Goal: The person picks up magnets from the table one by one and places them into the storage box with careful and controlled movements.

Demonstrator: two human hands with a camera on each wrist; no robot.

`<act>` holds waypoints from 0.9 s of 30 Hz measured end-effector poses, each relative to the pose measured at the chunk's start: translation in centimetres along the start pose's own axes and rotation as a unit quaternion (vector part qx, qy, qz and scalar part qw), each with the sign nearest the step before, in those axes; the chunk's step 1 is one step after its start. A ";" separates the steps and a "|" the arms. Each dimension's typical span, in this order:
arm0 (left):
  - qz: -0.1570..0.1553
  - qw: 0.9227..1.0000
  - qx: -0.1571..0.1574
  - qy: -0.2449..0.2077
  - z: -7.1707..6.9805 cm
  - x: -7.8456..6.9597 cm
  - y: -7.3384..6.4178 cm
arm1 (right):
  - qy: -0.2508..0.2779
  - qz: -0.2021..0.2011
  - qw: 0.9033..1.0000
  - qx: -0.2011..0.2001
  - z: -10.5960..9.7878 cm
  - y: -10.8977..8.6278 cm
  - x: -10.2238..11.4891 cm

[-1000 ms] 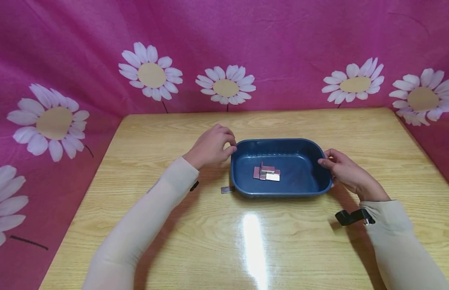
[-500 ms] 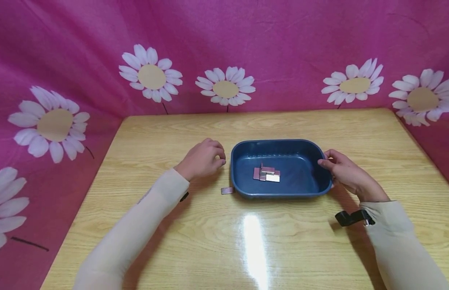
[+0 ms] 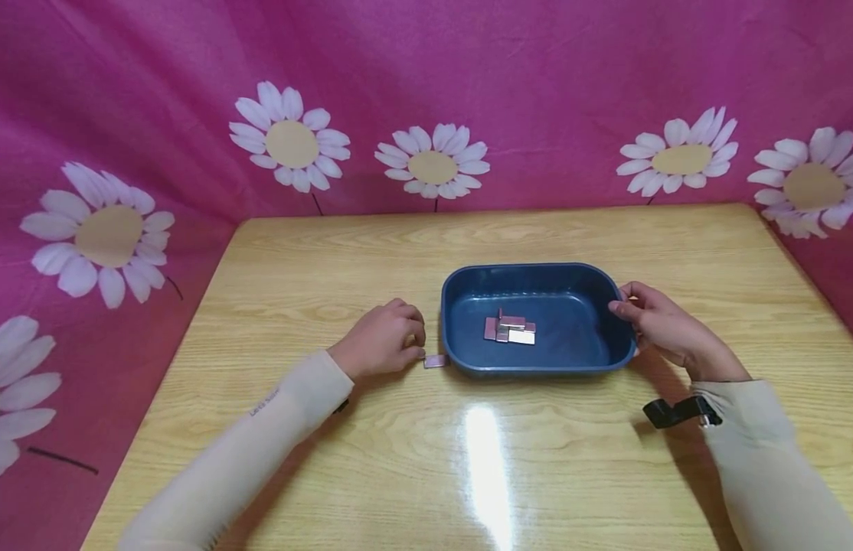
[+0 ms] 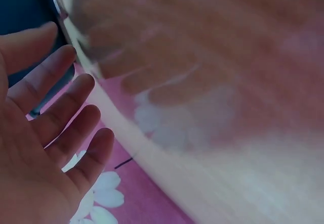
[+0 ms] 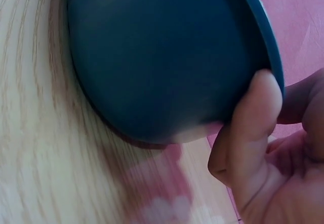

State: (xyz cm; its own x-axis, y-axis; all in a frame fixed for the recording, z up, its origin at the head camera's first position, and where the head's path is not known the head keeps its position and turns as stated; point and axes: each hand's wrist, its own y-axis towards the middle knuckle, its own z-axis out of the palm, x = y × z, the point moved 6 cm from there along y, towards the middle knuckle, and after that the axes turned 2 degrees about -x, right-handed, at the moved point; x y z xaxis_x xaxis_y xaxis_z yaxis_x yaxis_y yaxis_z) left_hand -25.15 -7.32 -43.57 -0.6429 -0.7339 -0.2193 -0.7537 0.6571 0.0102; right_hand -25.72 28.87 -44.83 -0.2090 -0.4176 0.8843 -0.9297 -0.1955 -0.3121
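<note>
A dark blue rectangular plastic basin (image 3: 571, 356) with rounded corners rests on the table. Several small shiny rectangular metal blocks (image 3: 512, 322) lie in a loose heap inside it, left of its middle. One more metal block (image 3: 435, 361) lies flat on the wood, just outside the basin's lower left corner. Beside that block is my left hand (image 3: 381, 338), fingers loosely bent and nothing held; whether a fingertip touches the block is unclear. My right hand (image 3: 664, 329) grips the basin's right end, and the right wrist view has the thumb (image 5: 260, 100) over the rim.
The light wood table (image 3: 316, 474) carries a bright glare streak in front of the basin. A pink cloth (image 3: 537, 76) printed with white daisies hangs behind and along both sides. A black wrist strap (image 3: 674, 412) shows at the right sleeve.
My left hand has come away from the basin's left rim and moved down toward the outside metal block. My right hand keeps its grip, and the basin stays in place.
</note>
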 end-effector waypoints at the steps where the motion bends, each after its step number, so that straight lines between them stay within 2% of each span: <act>1: -0.002 1.000 0.002 -0.004 0.2 -0.1 0.0 | -0.001 0.000 1.000 -0.001 0.0 0.0 0.0; 6: -0.004 1.000 0.005 -0.009 0.8 -0.8 0.2 | 0.005 0.004 1.000 -0.002 0.0 -0.1 0.0; 11: -0.005 1.000 0.005 -0.008 0.8 -1.1 0.3 | 0.014 0.011 1.000 -0.002 0.1 -0.1 -0.1; 16: -0.014 1.000 0.002 -0.017 0.7 -0.8 0.2 | 0.007 0.016 1.000 -0.001 0.1 0.1 -0.2; 22: 0.002 1.000 -0.013 -0.019 0.6 -0.6 -0.1 | 0.007 0.016 1.000 -0.003 0.0 0.1 -0.1; 27: 0.001 0.999 -0.029 -0.015 0.1 0.5 -0.3 | 0.013 0.012 1.000 -0.001 0.1 0.0 0.1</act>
State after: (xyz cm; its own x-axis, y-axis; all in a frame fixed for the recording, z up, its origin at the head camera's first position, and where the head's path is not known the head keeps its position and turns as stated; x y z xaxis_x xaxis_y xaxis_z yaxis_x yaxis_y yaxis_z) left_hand -25.23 -7.90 -43.77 -0.6411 -0.7261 -0.2486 -0.7592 0.6475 0.0669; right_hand -25.69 28.70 -44.78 -0.2395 -0.3993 0.8850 -0.9246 -0.1843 -0.3334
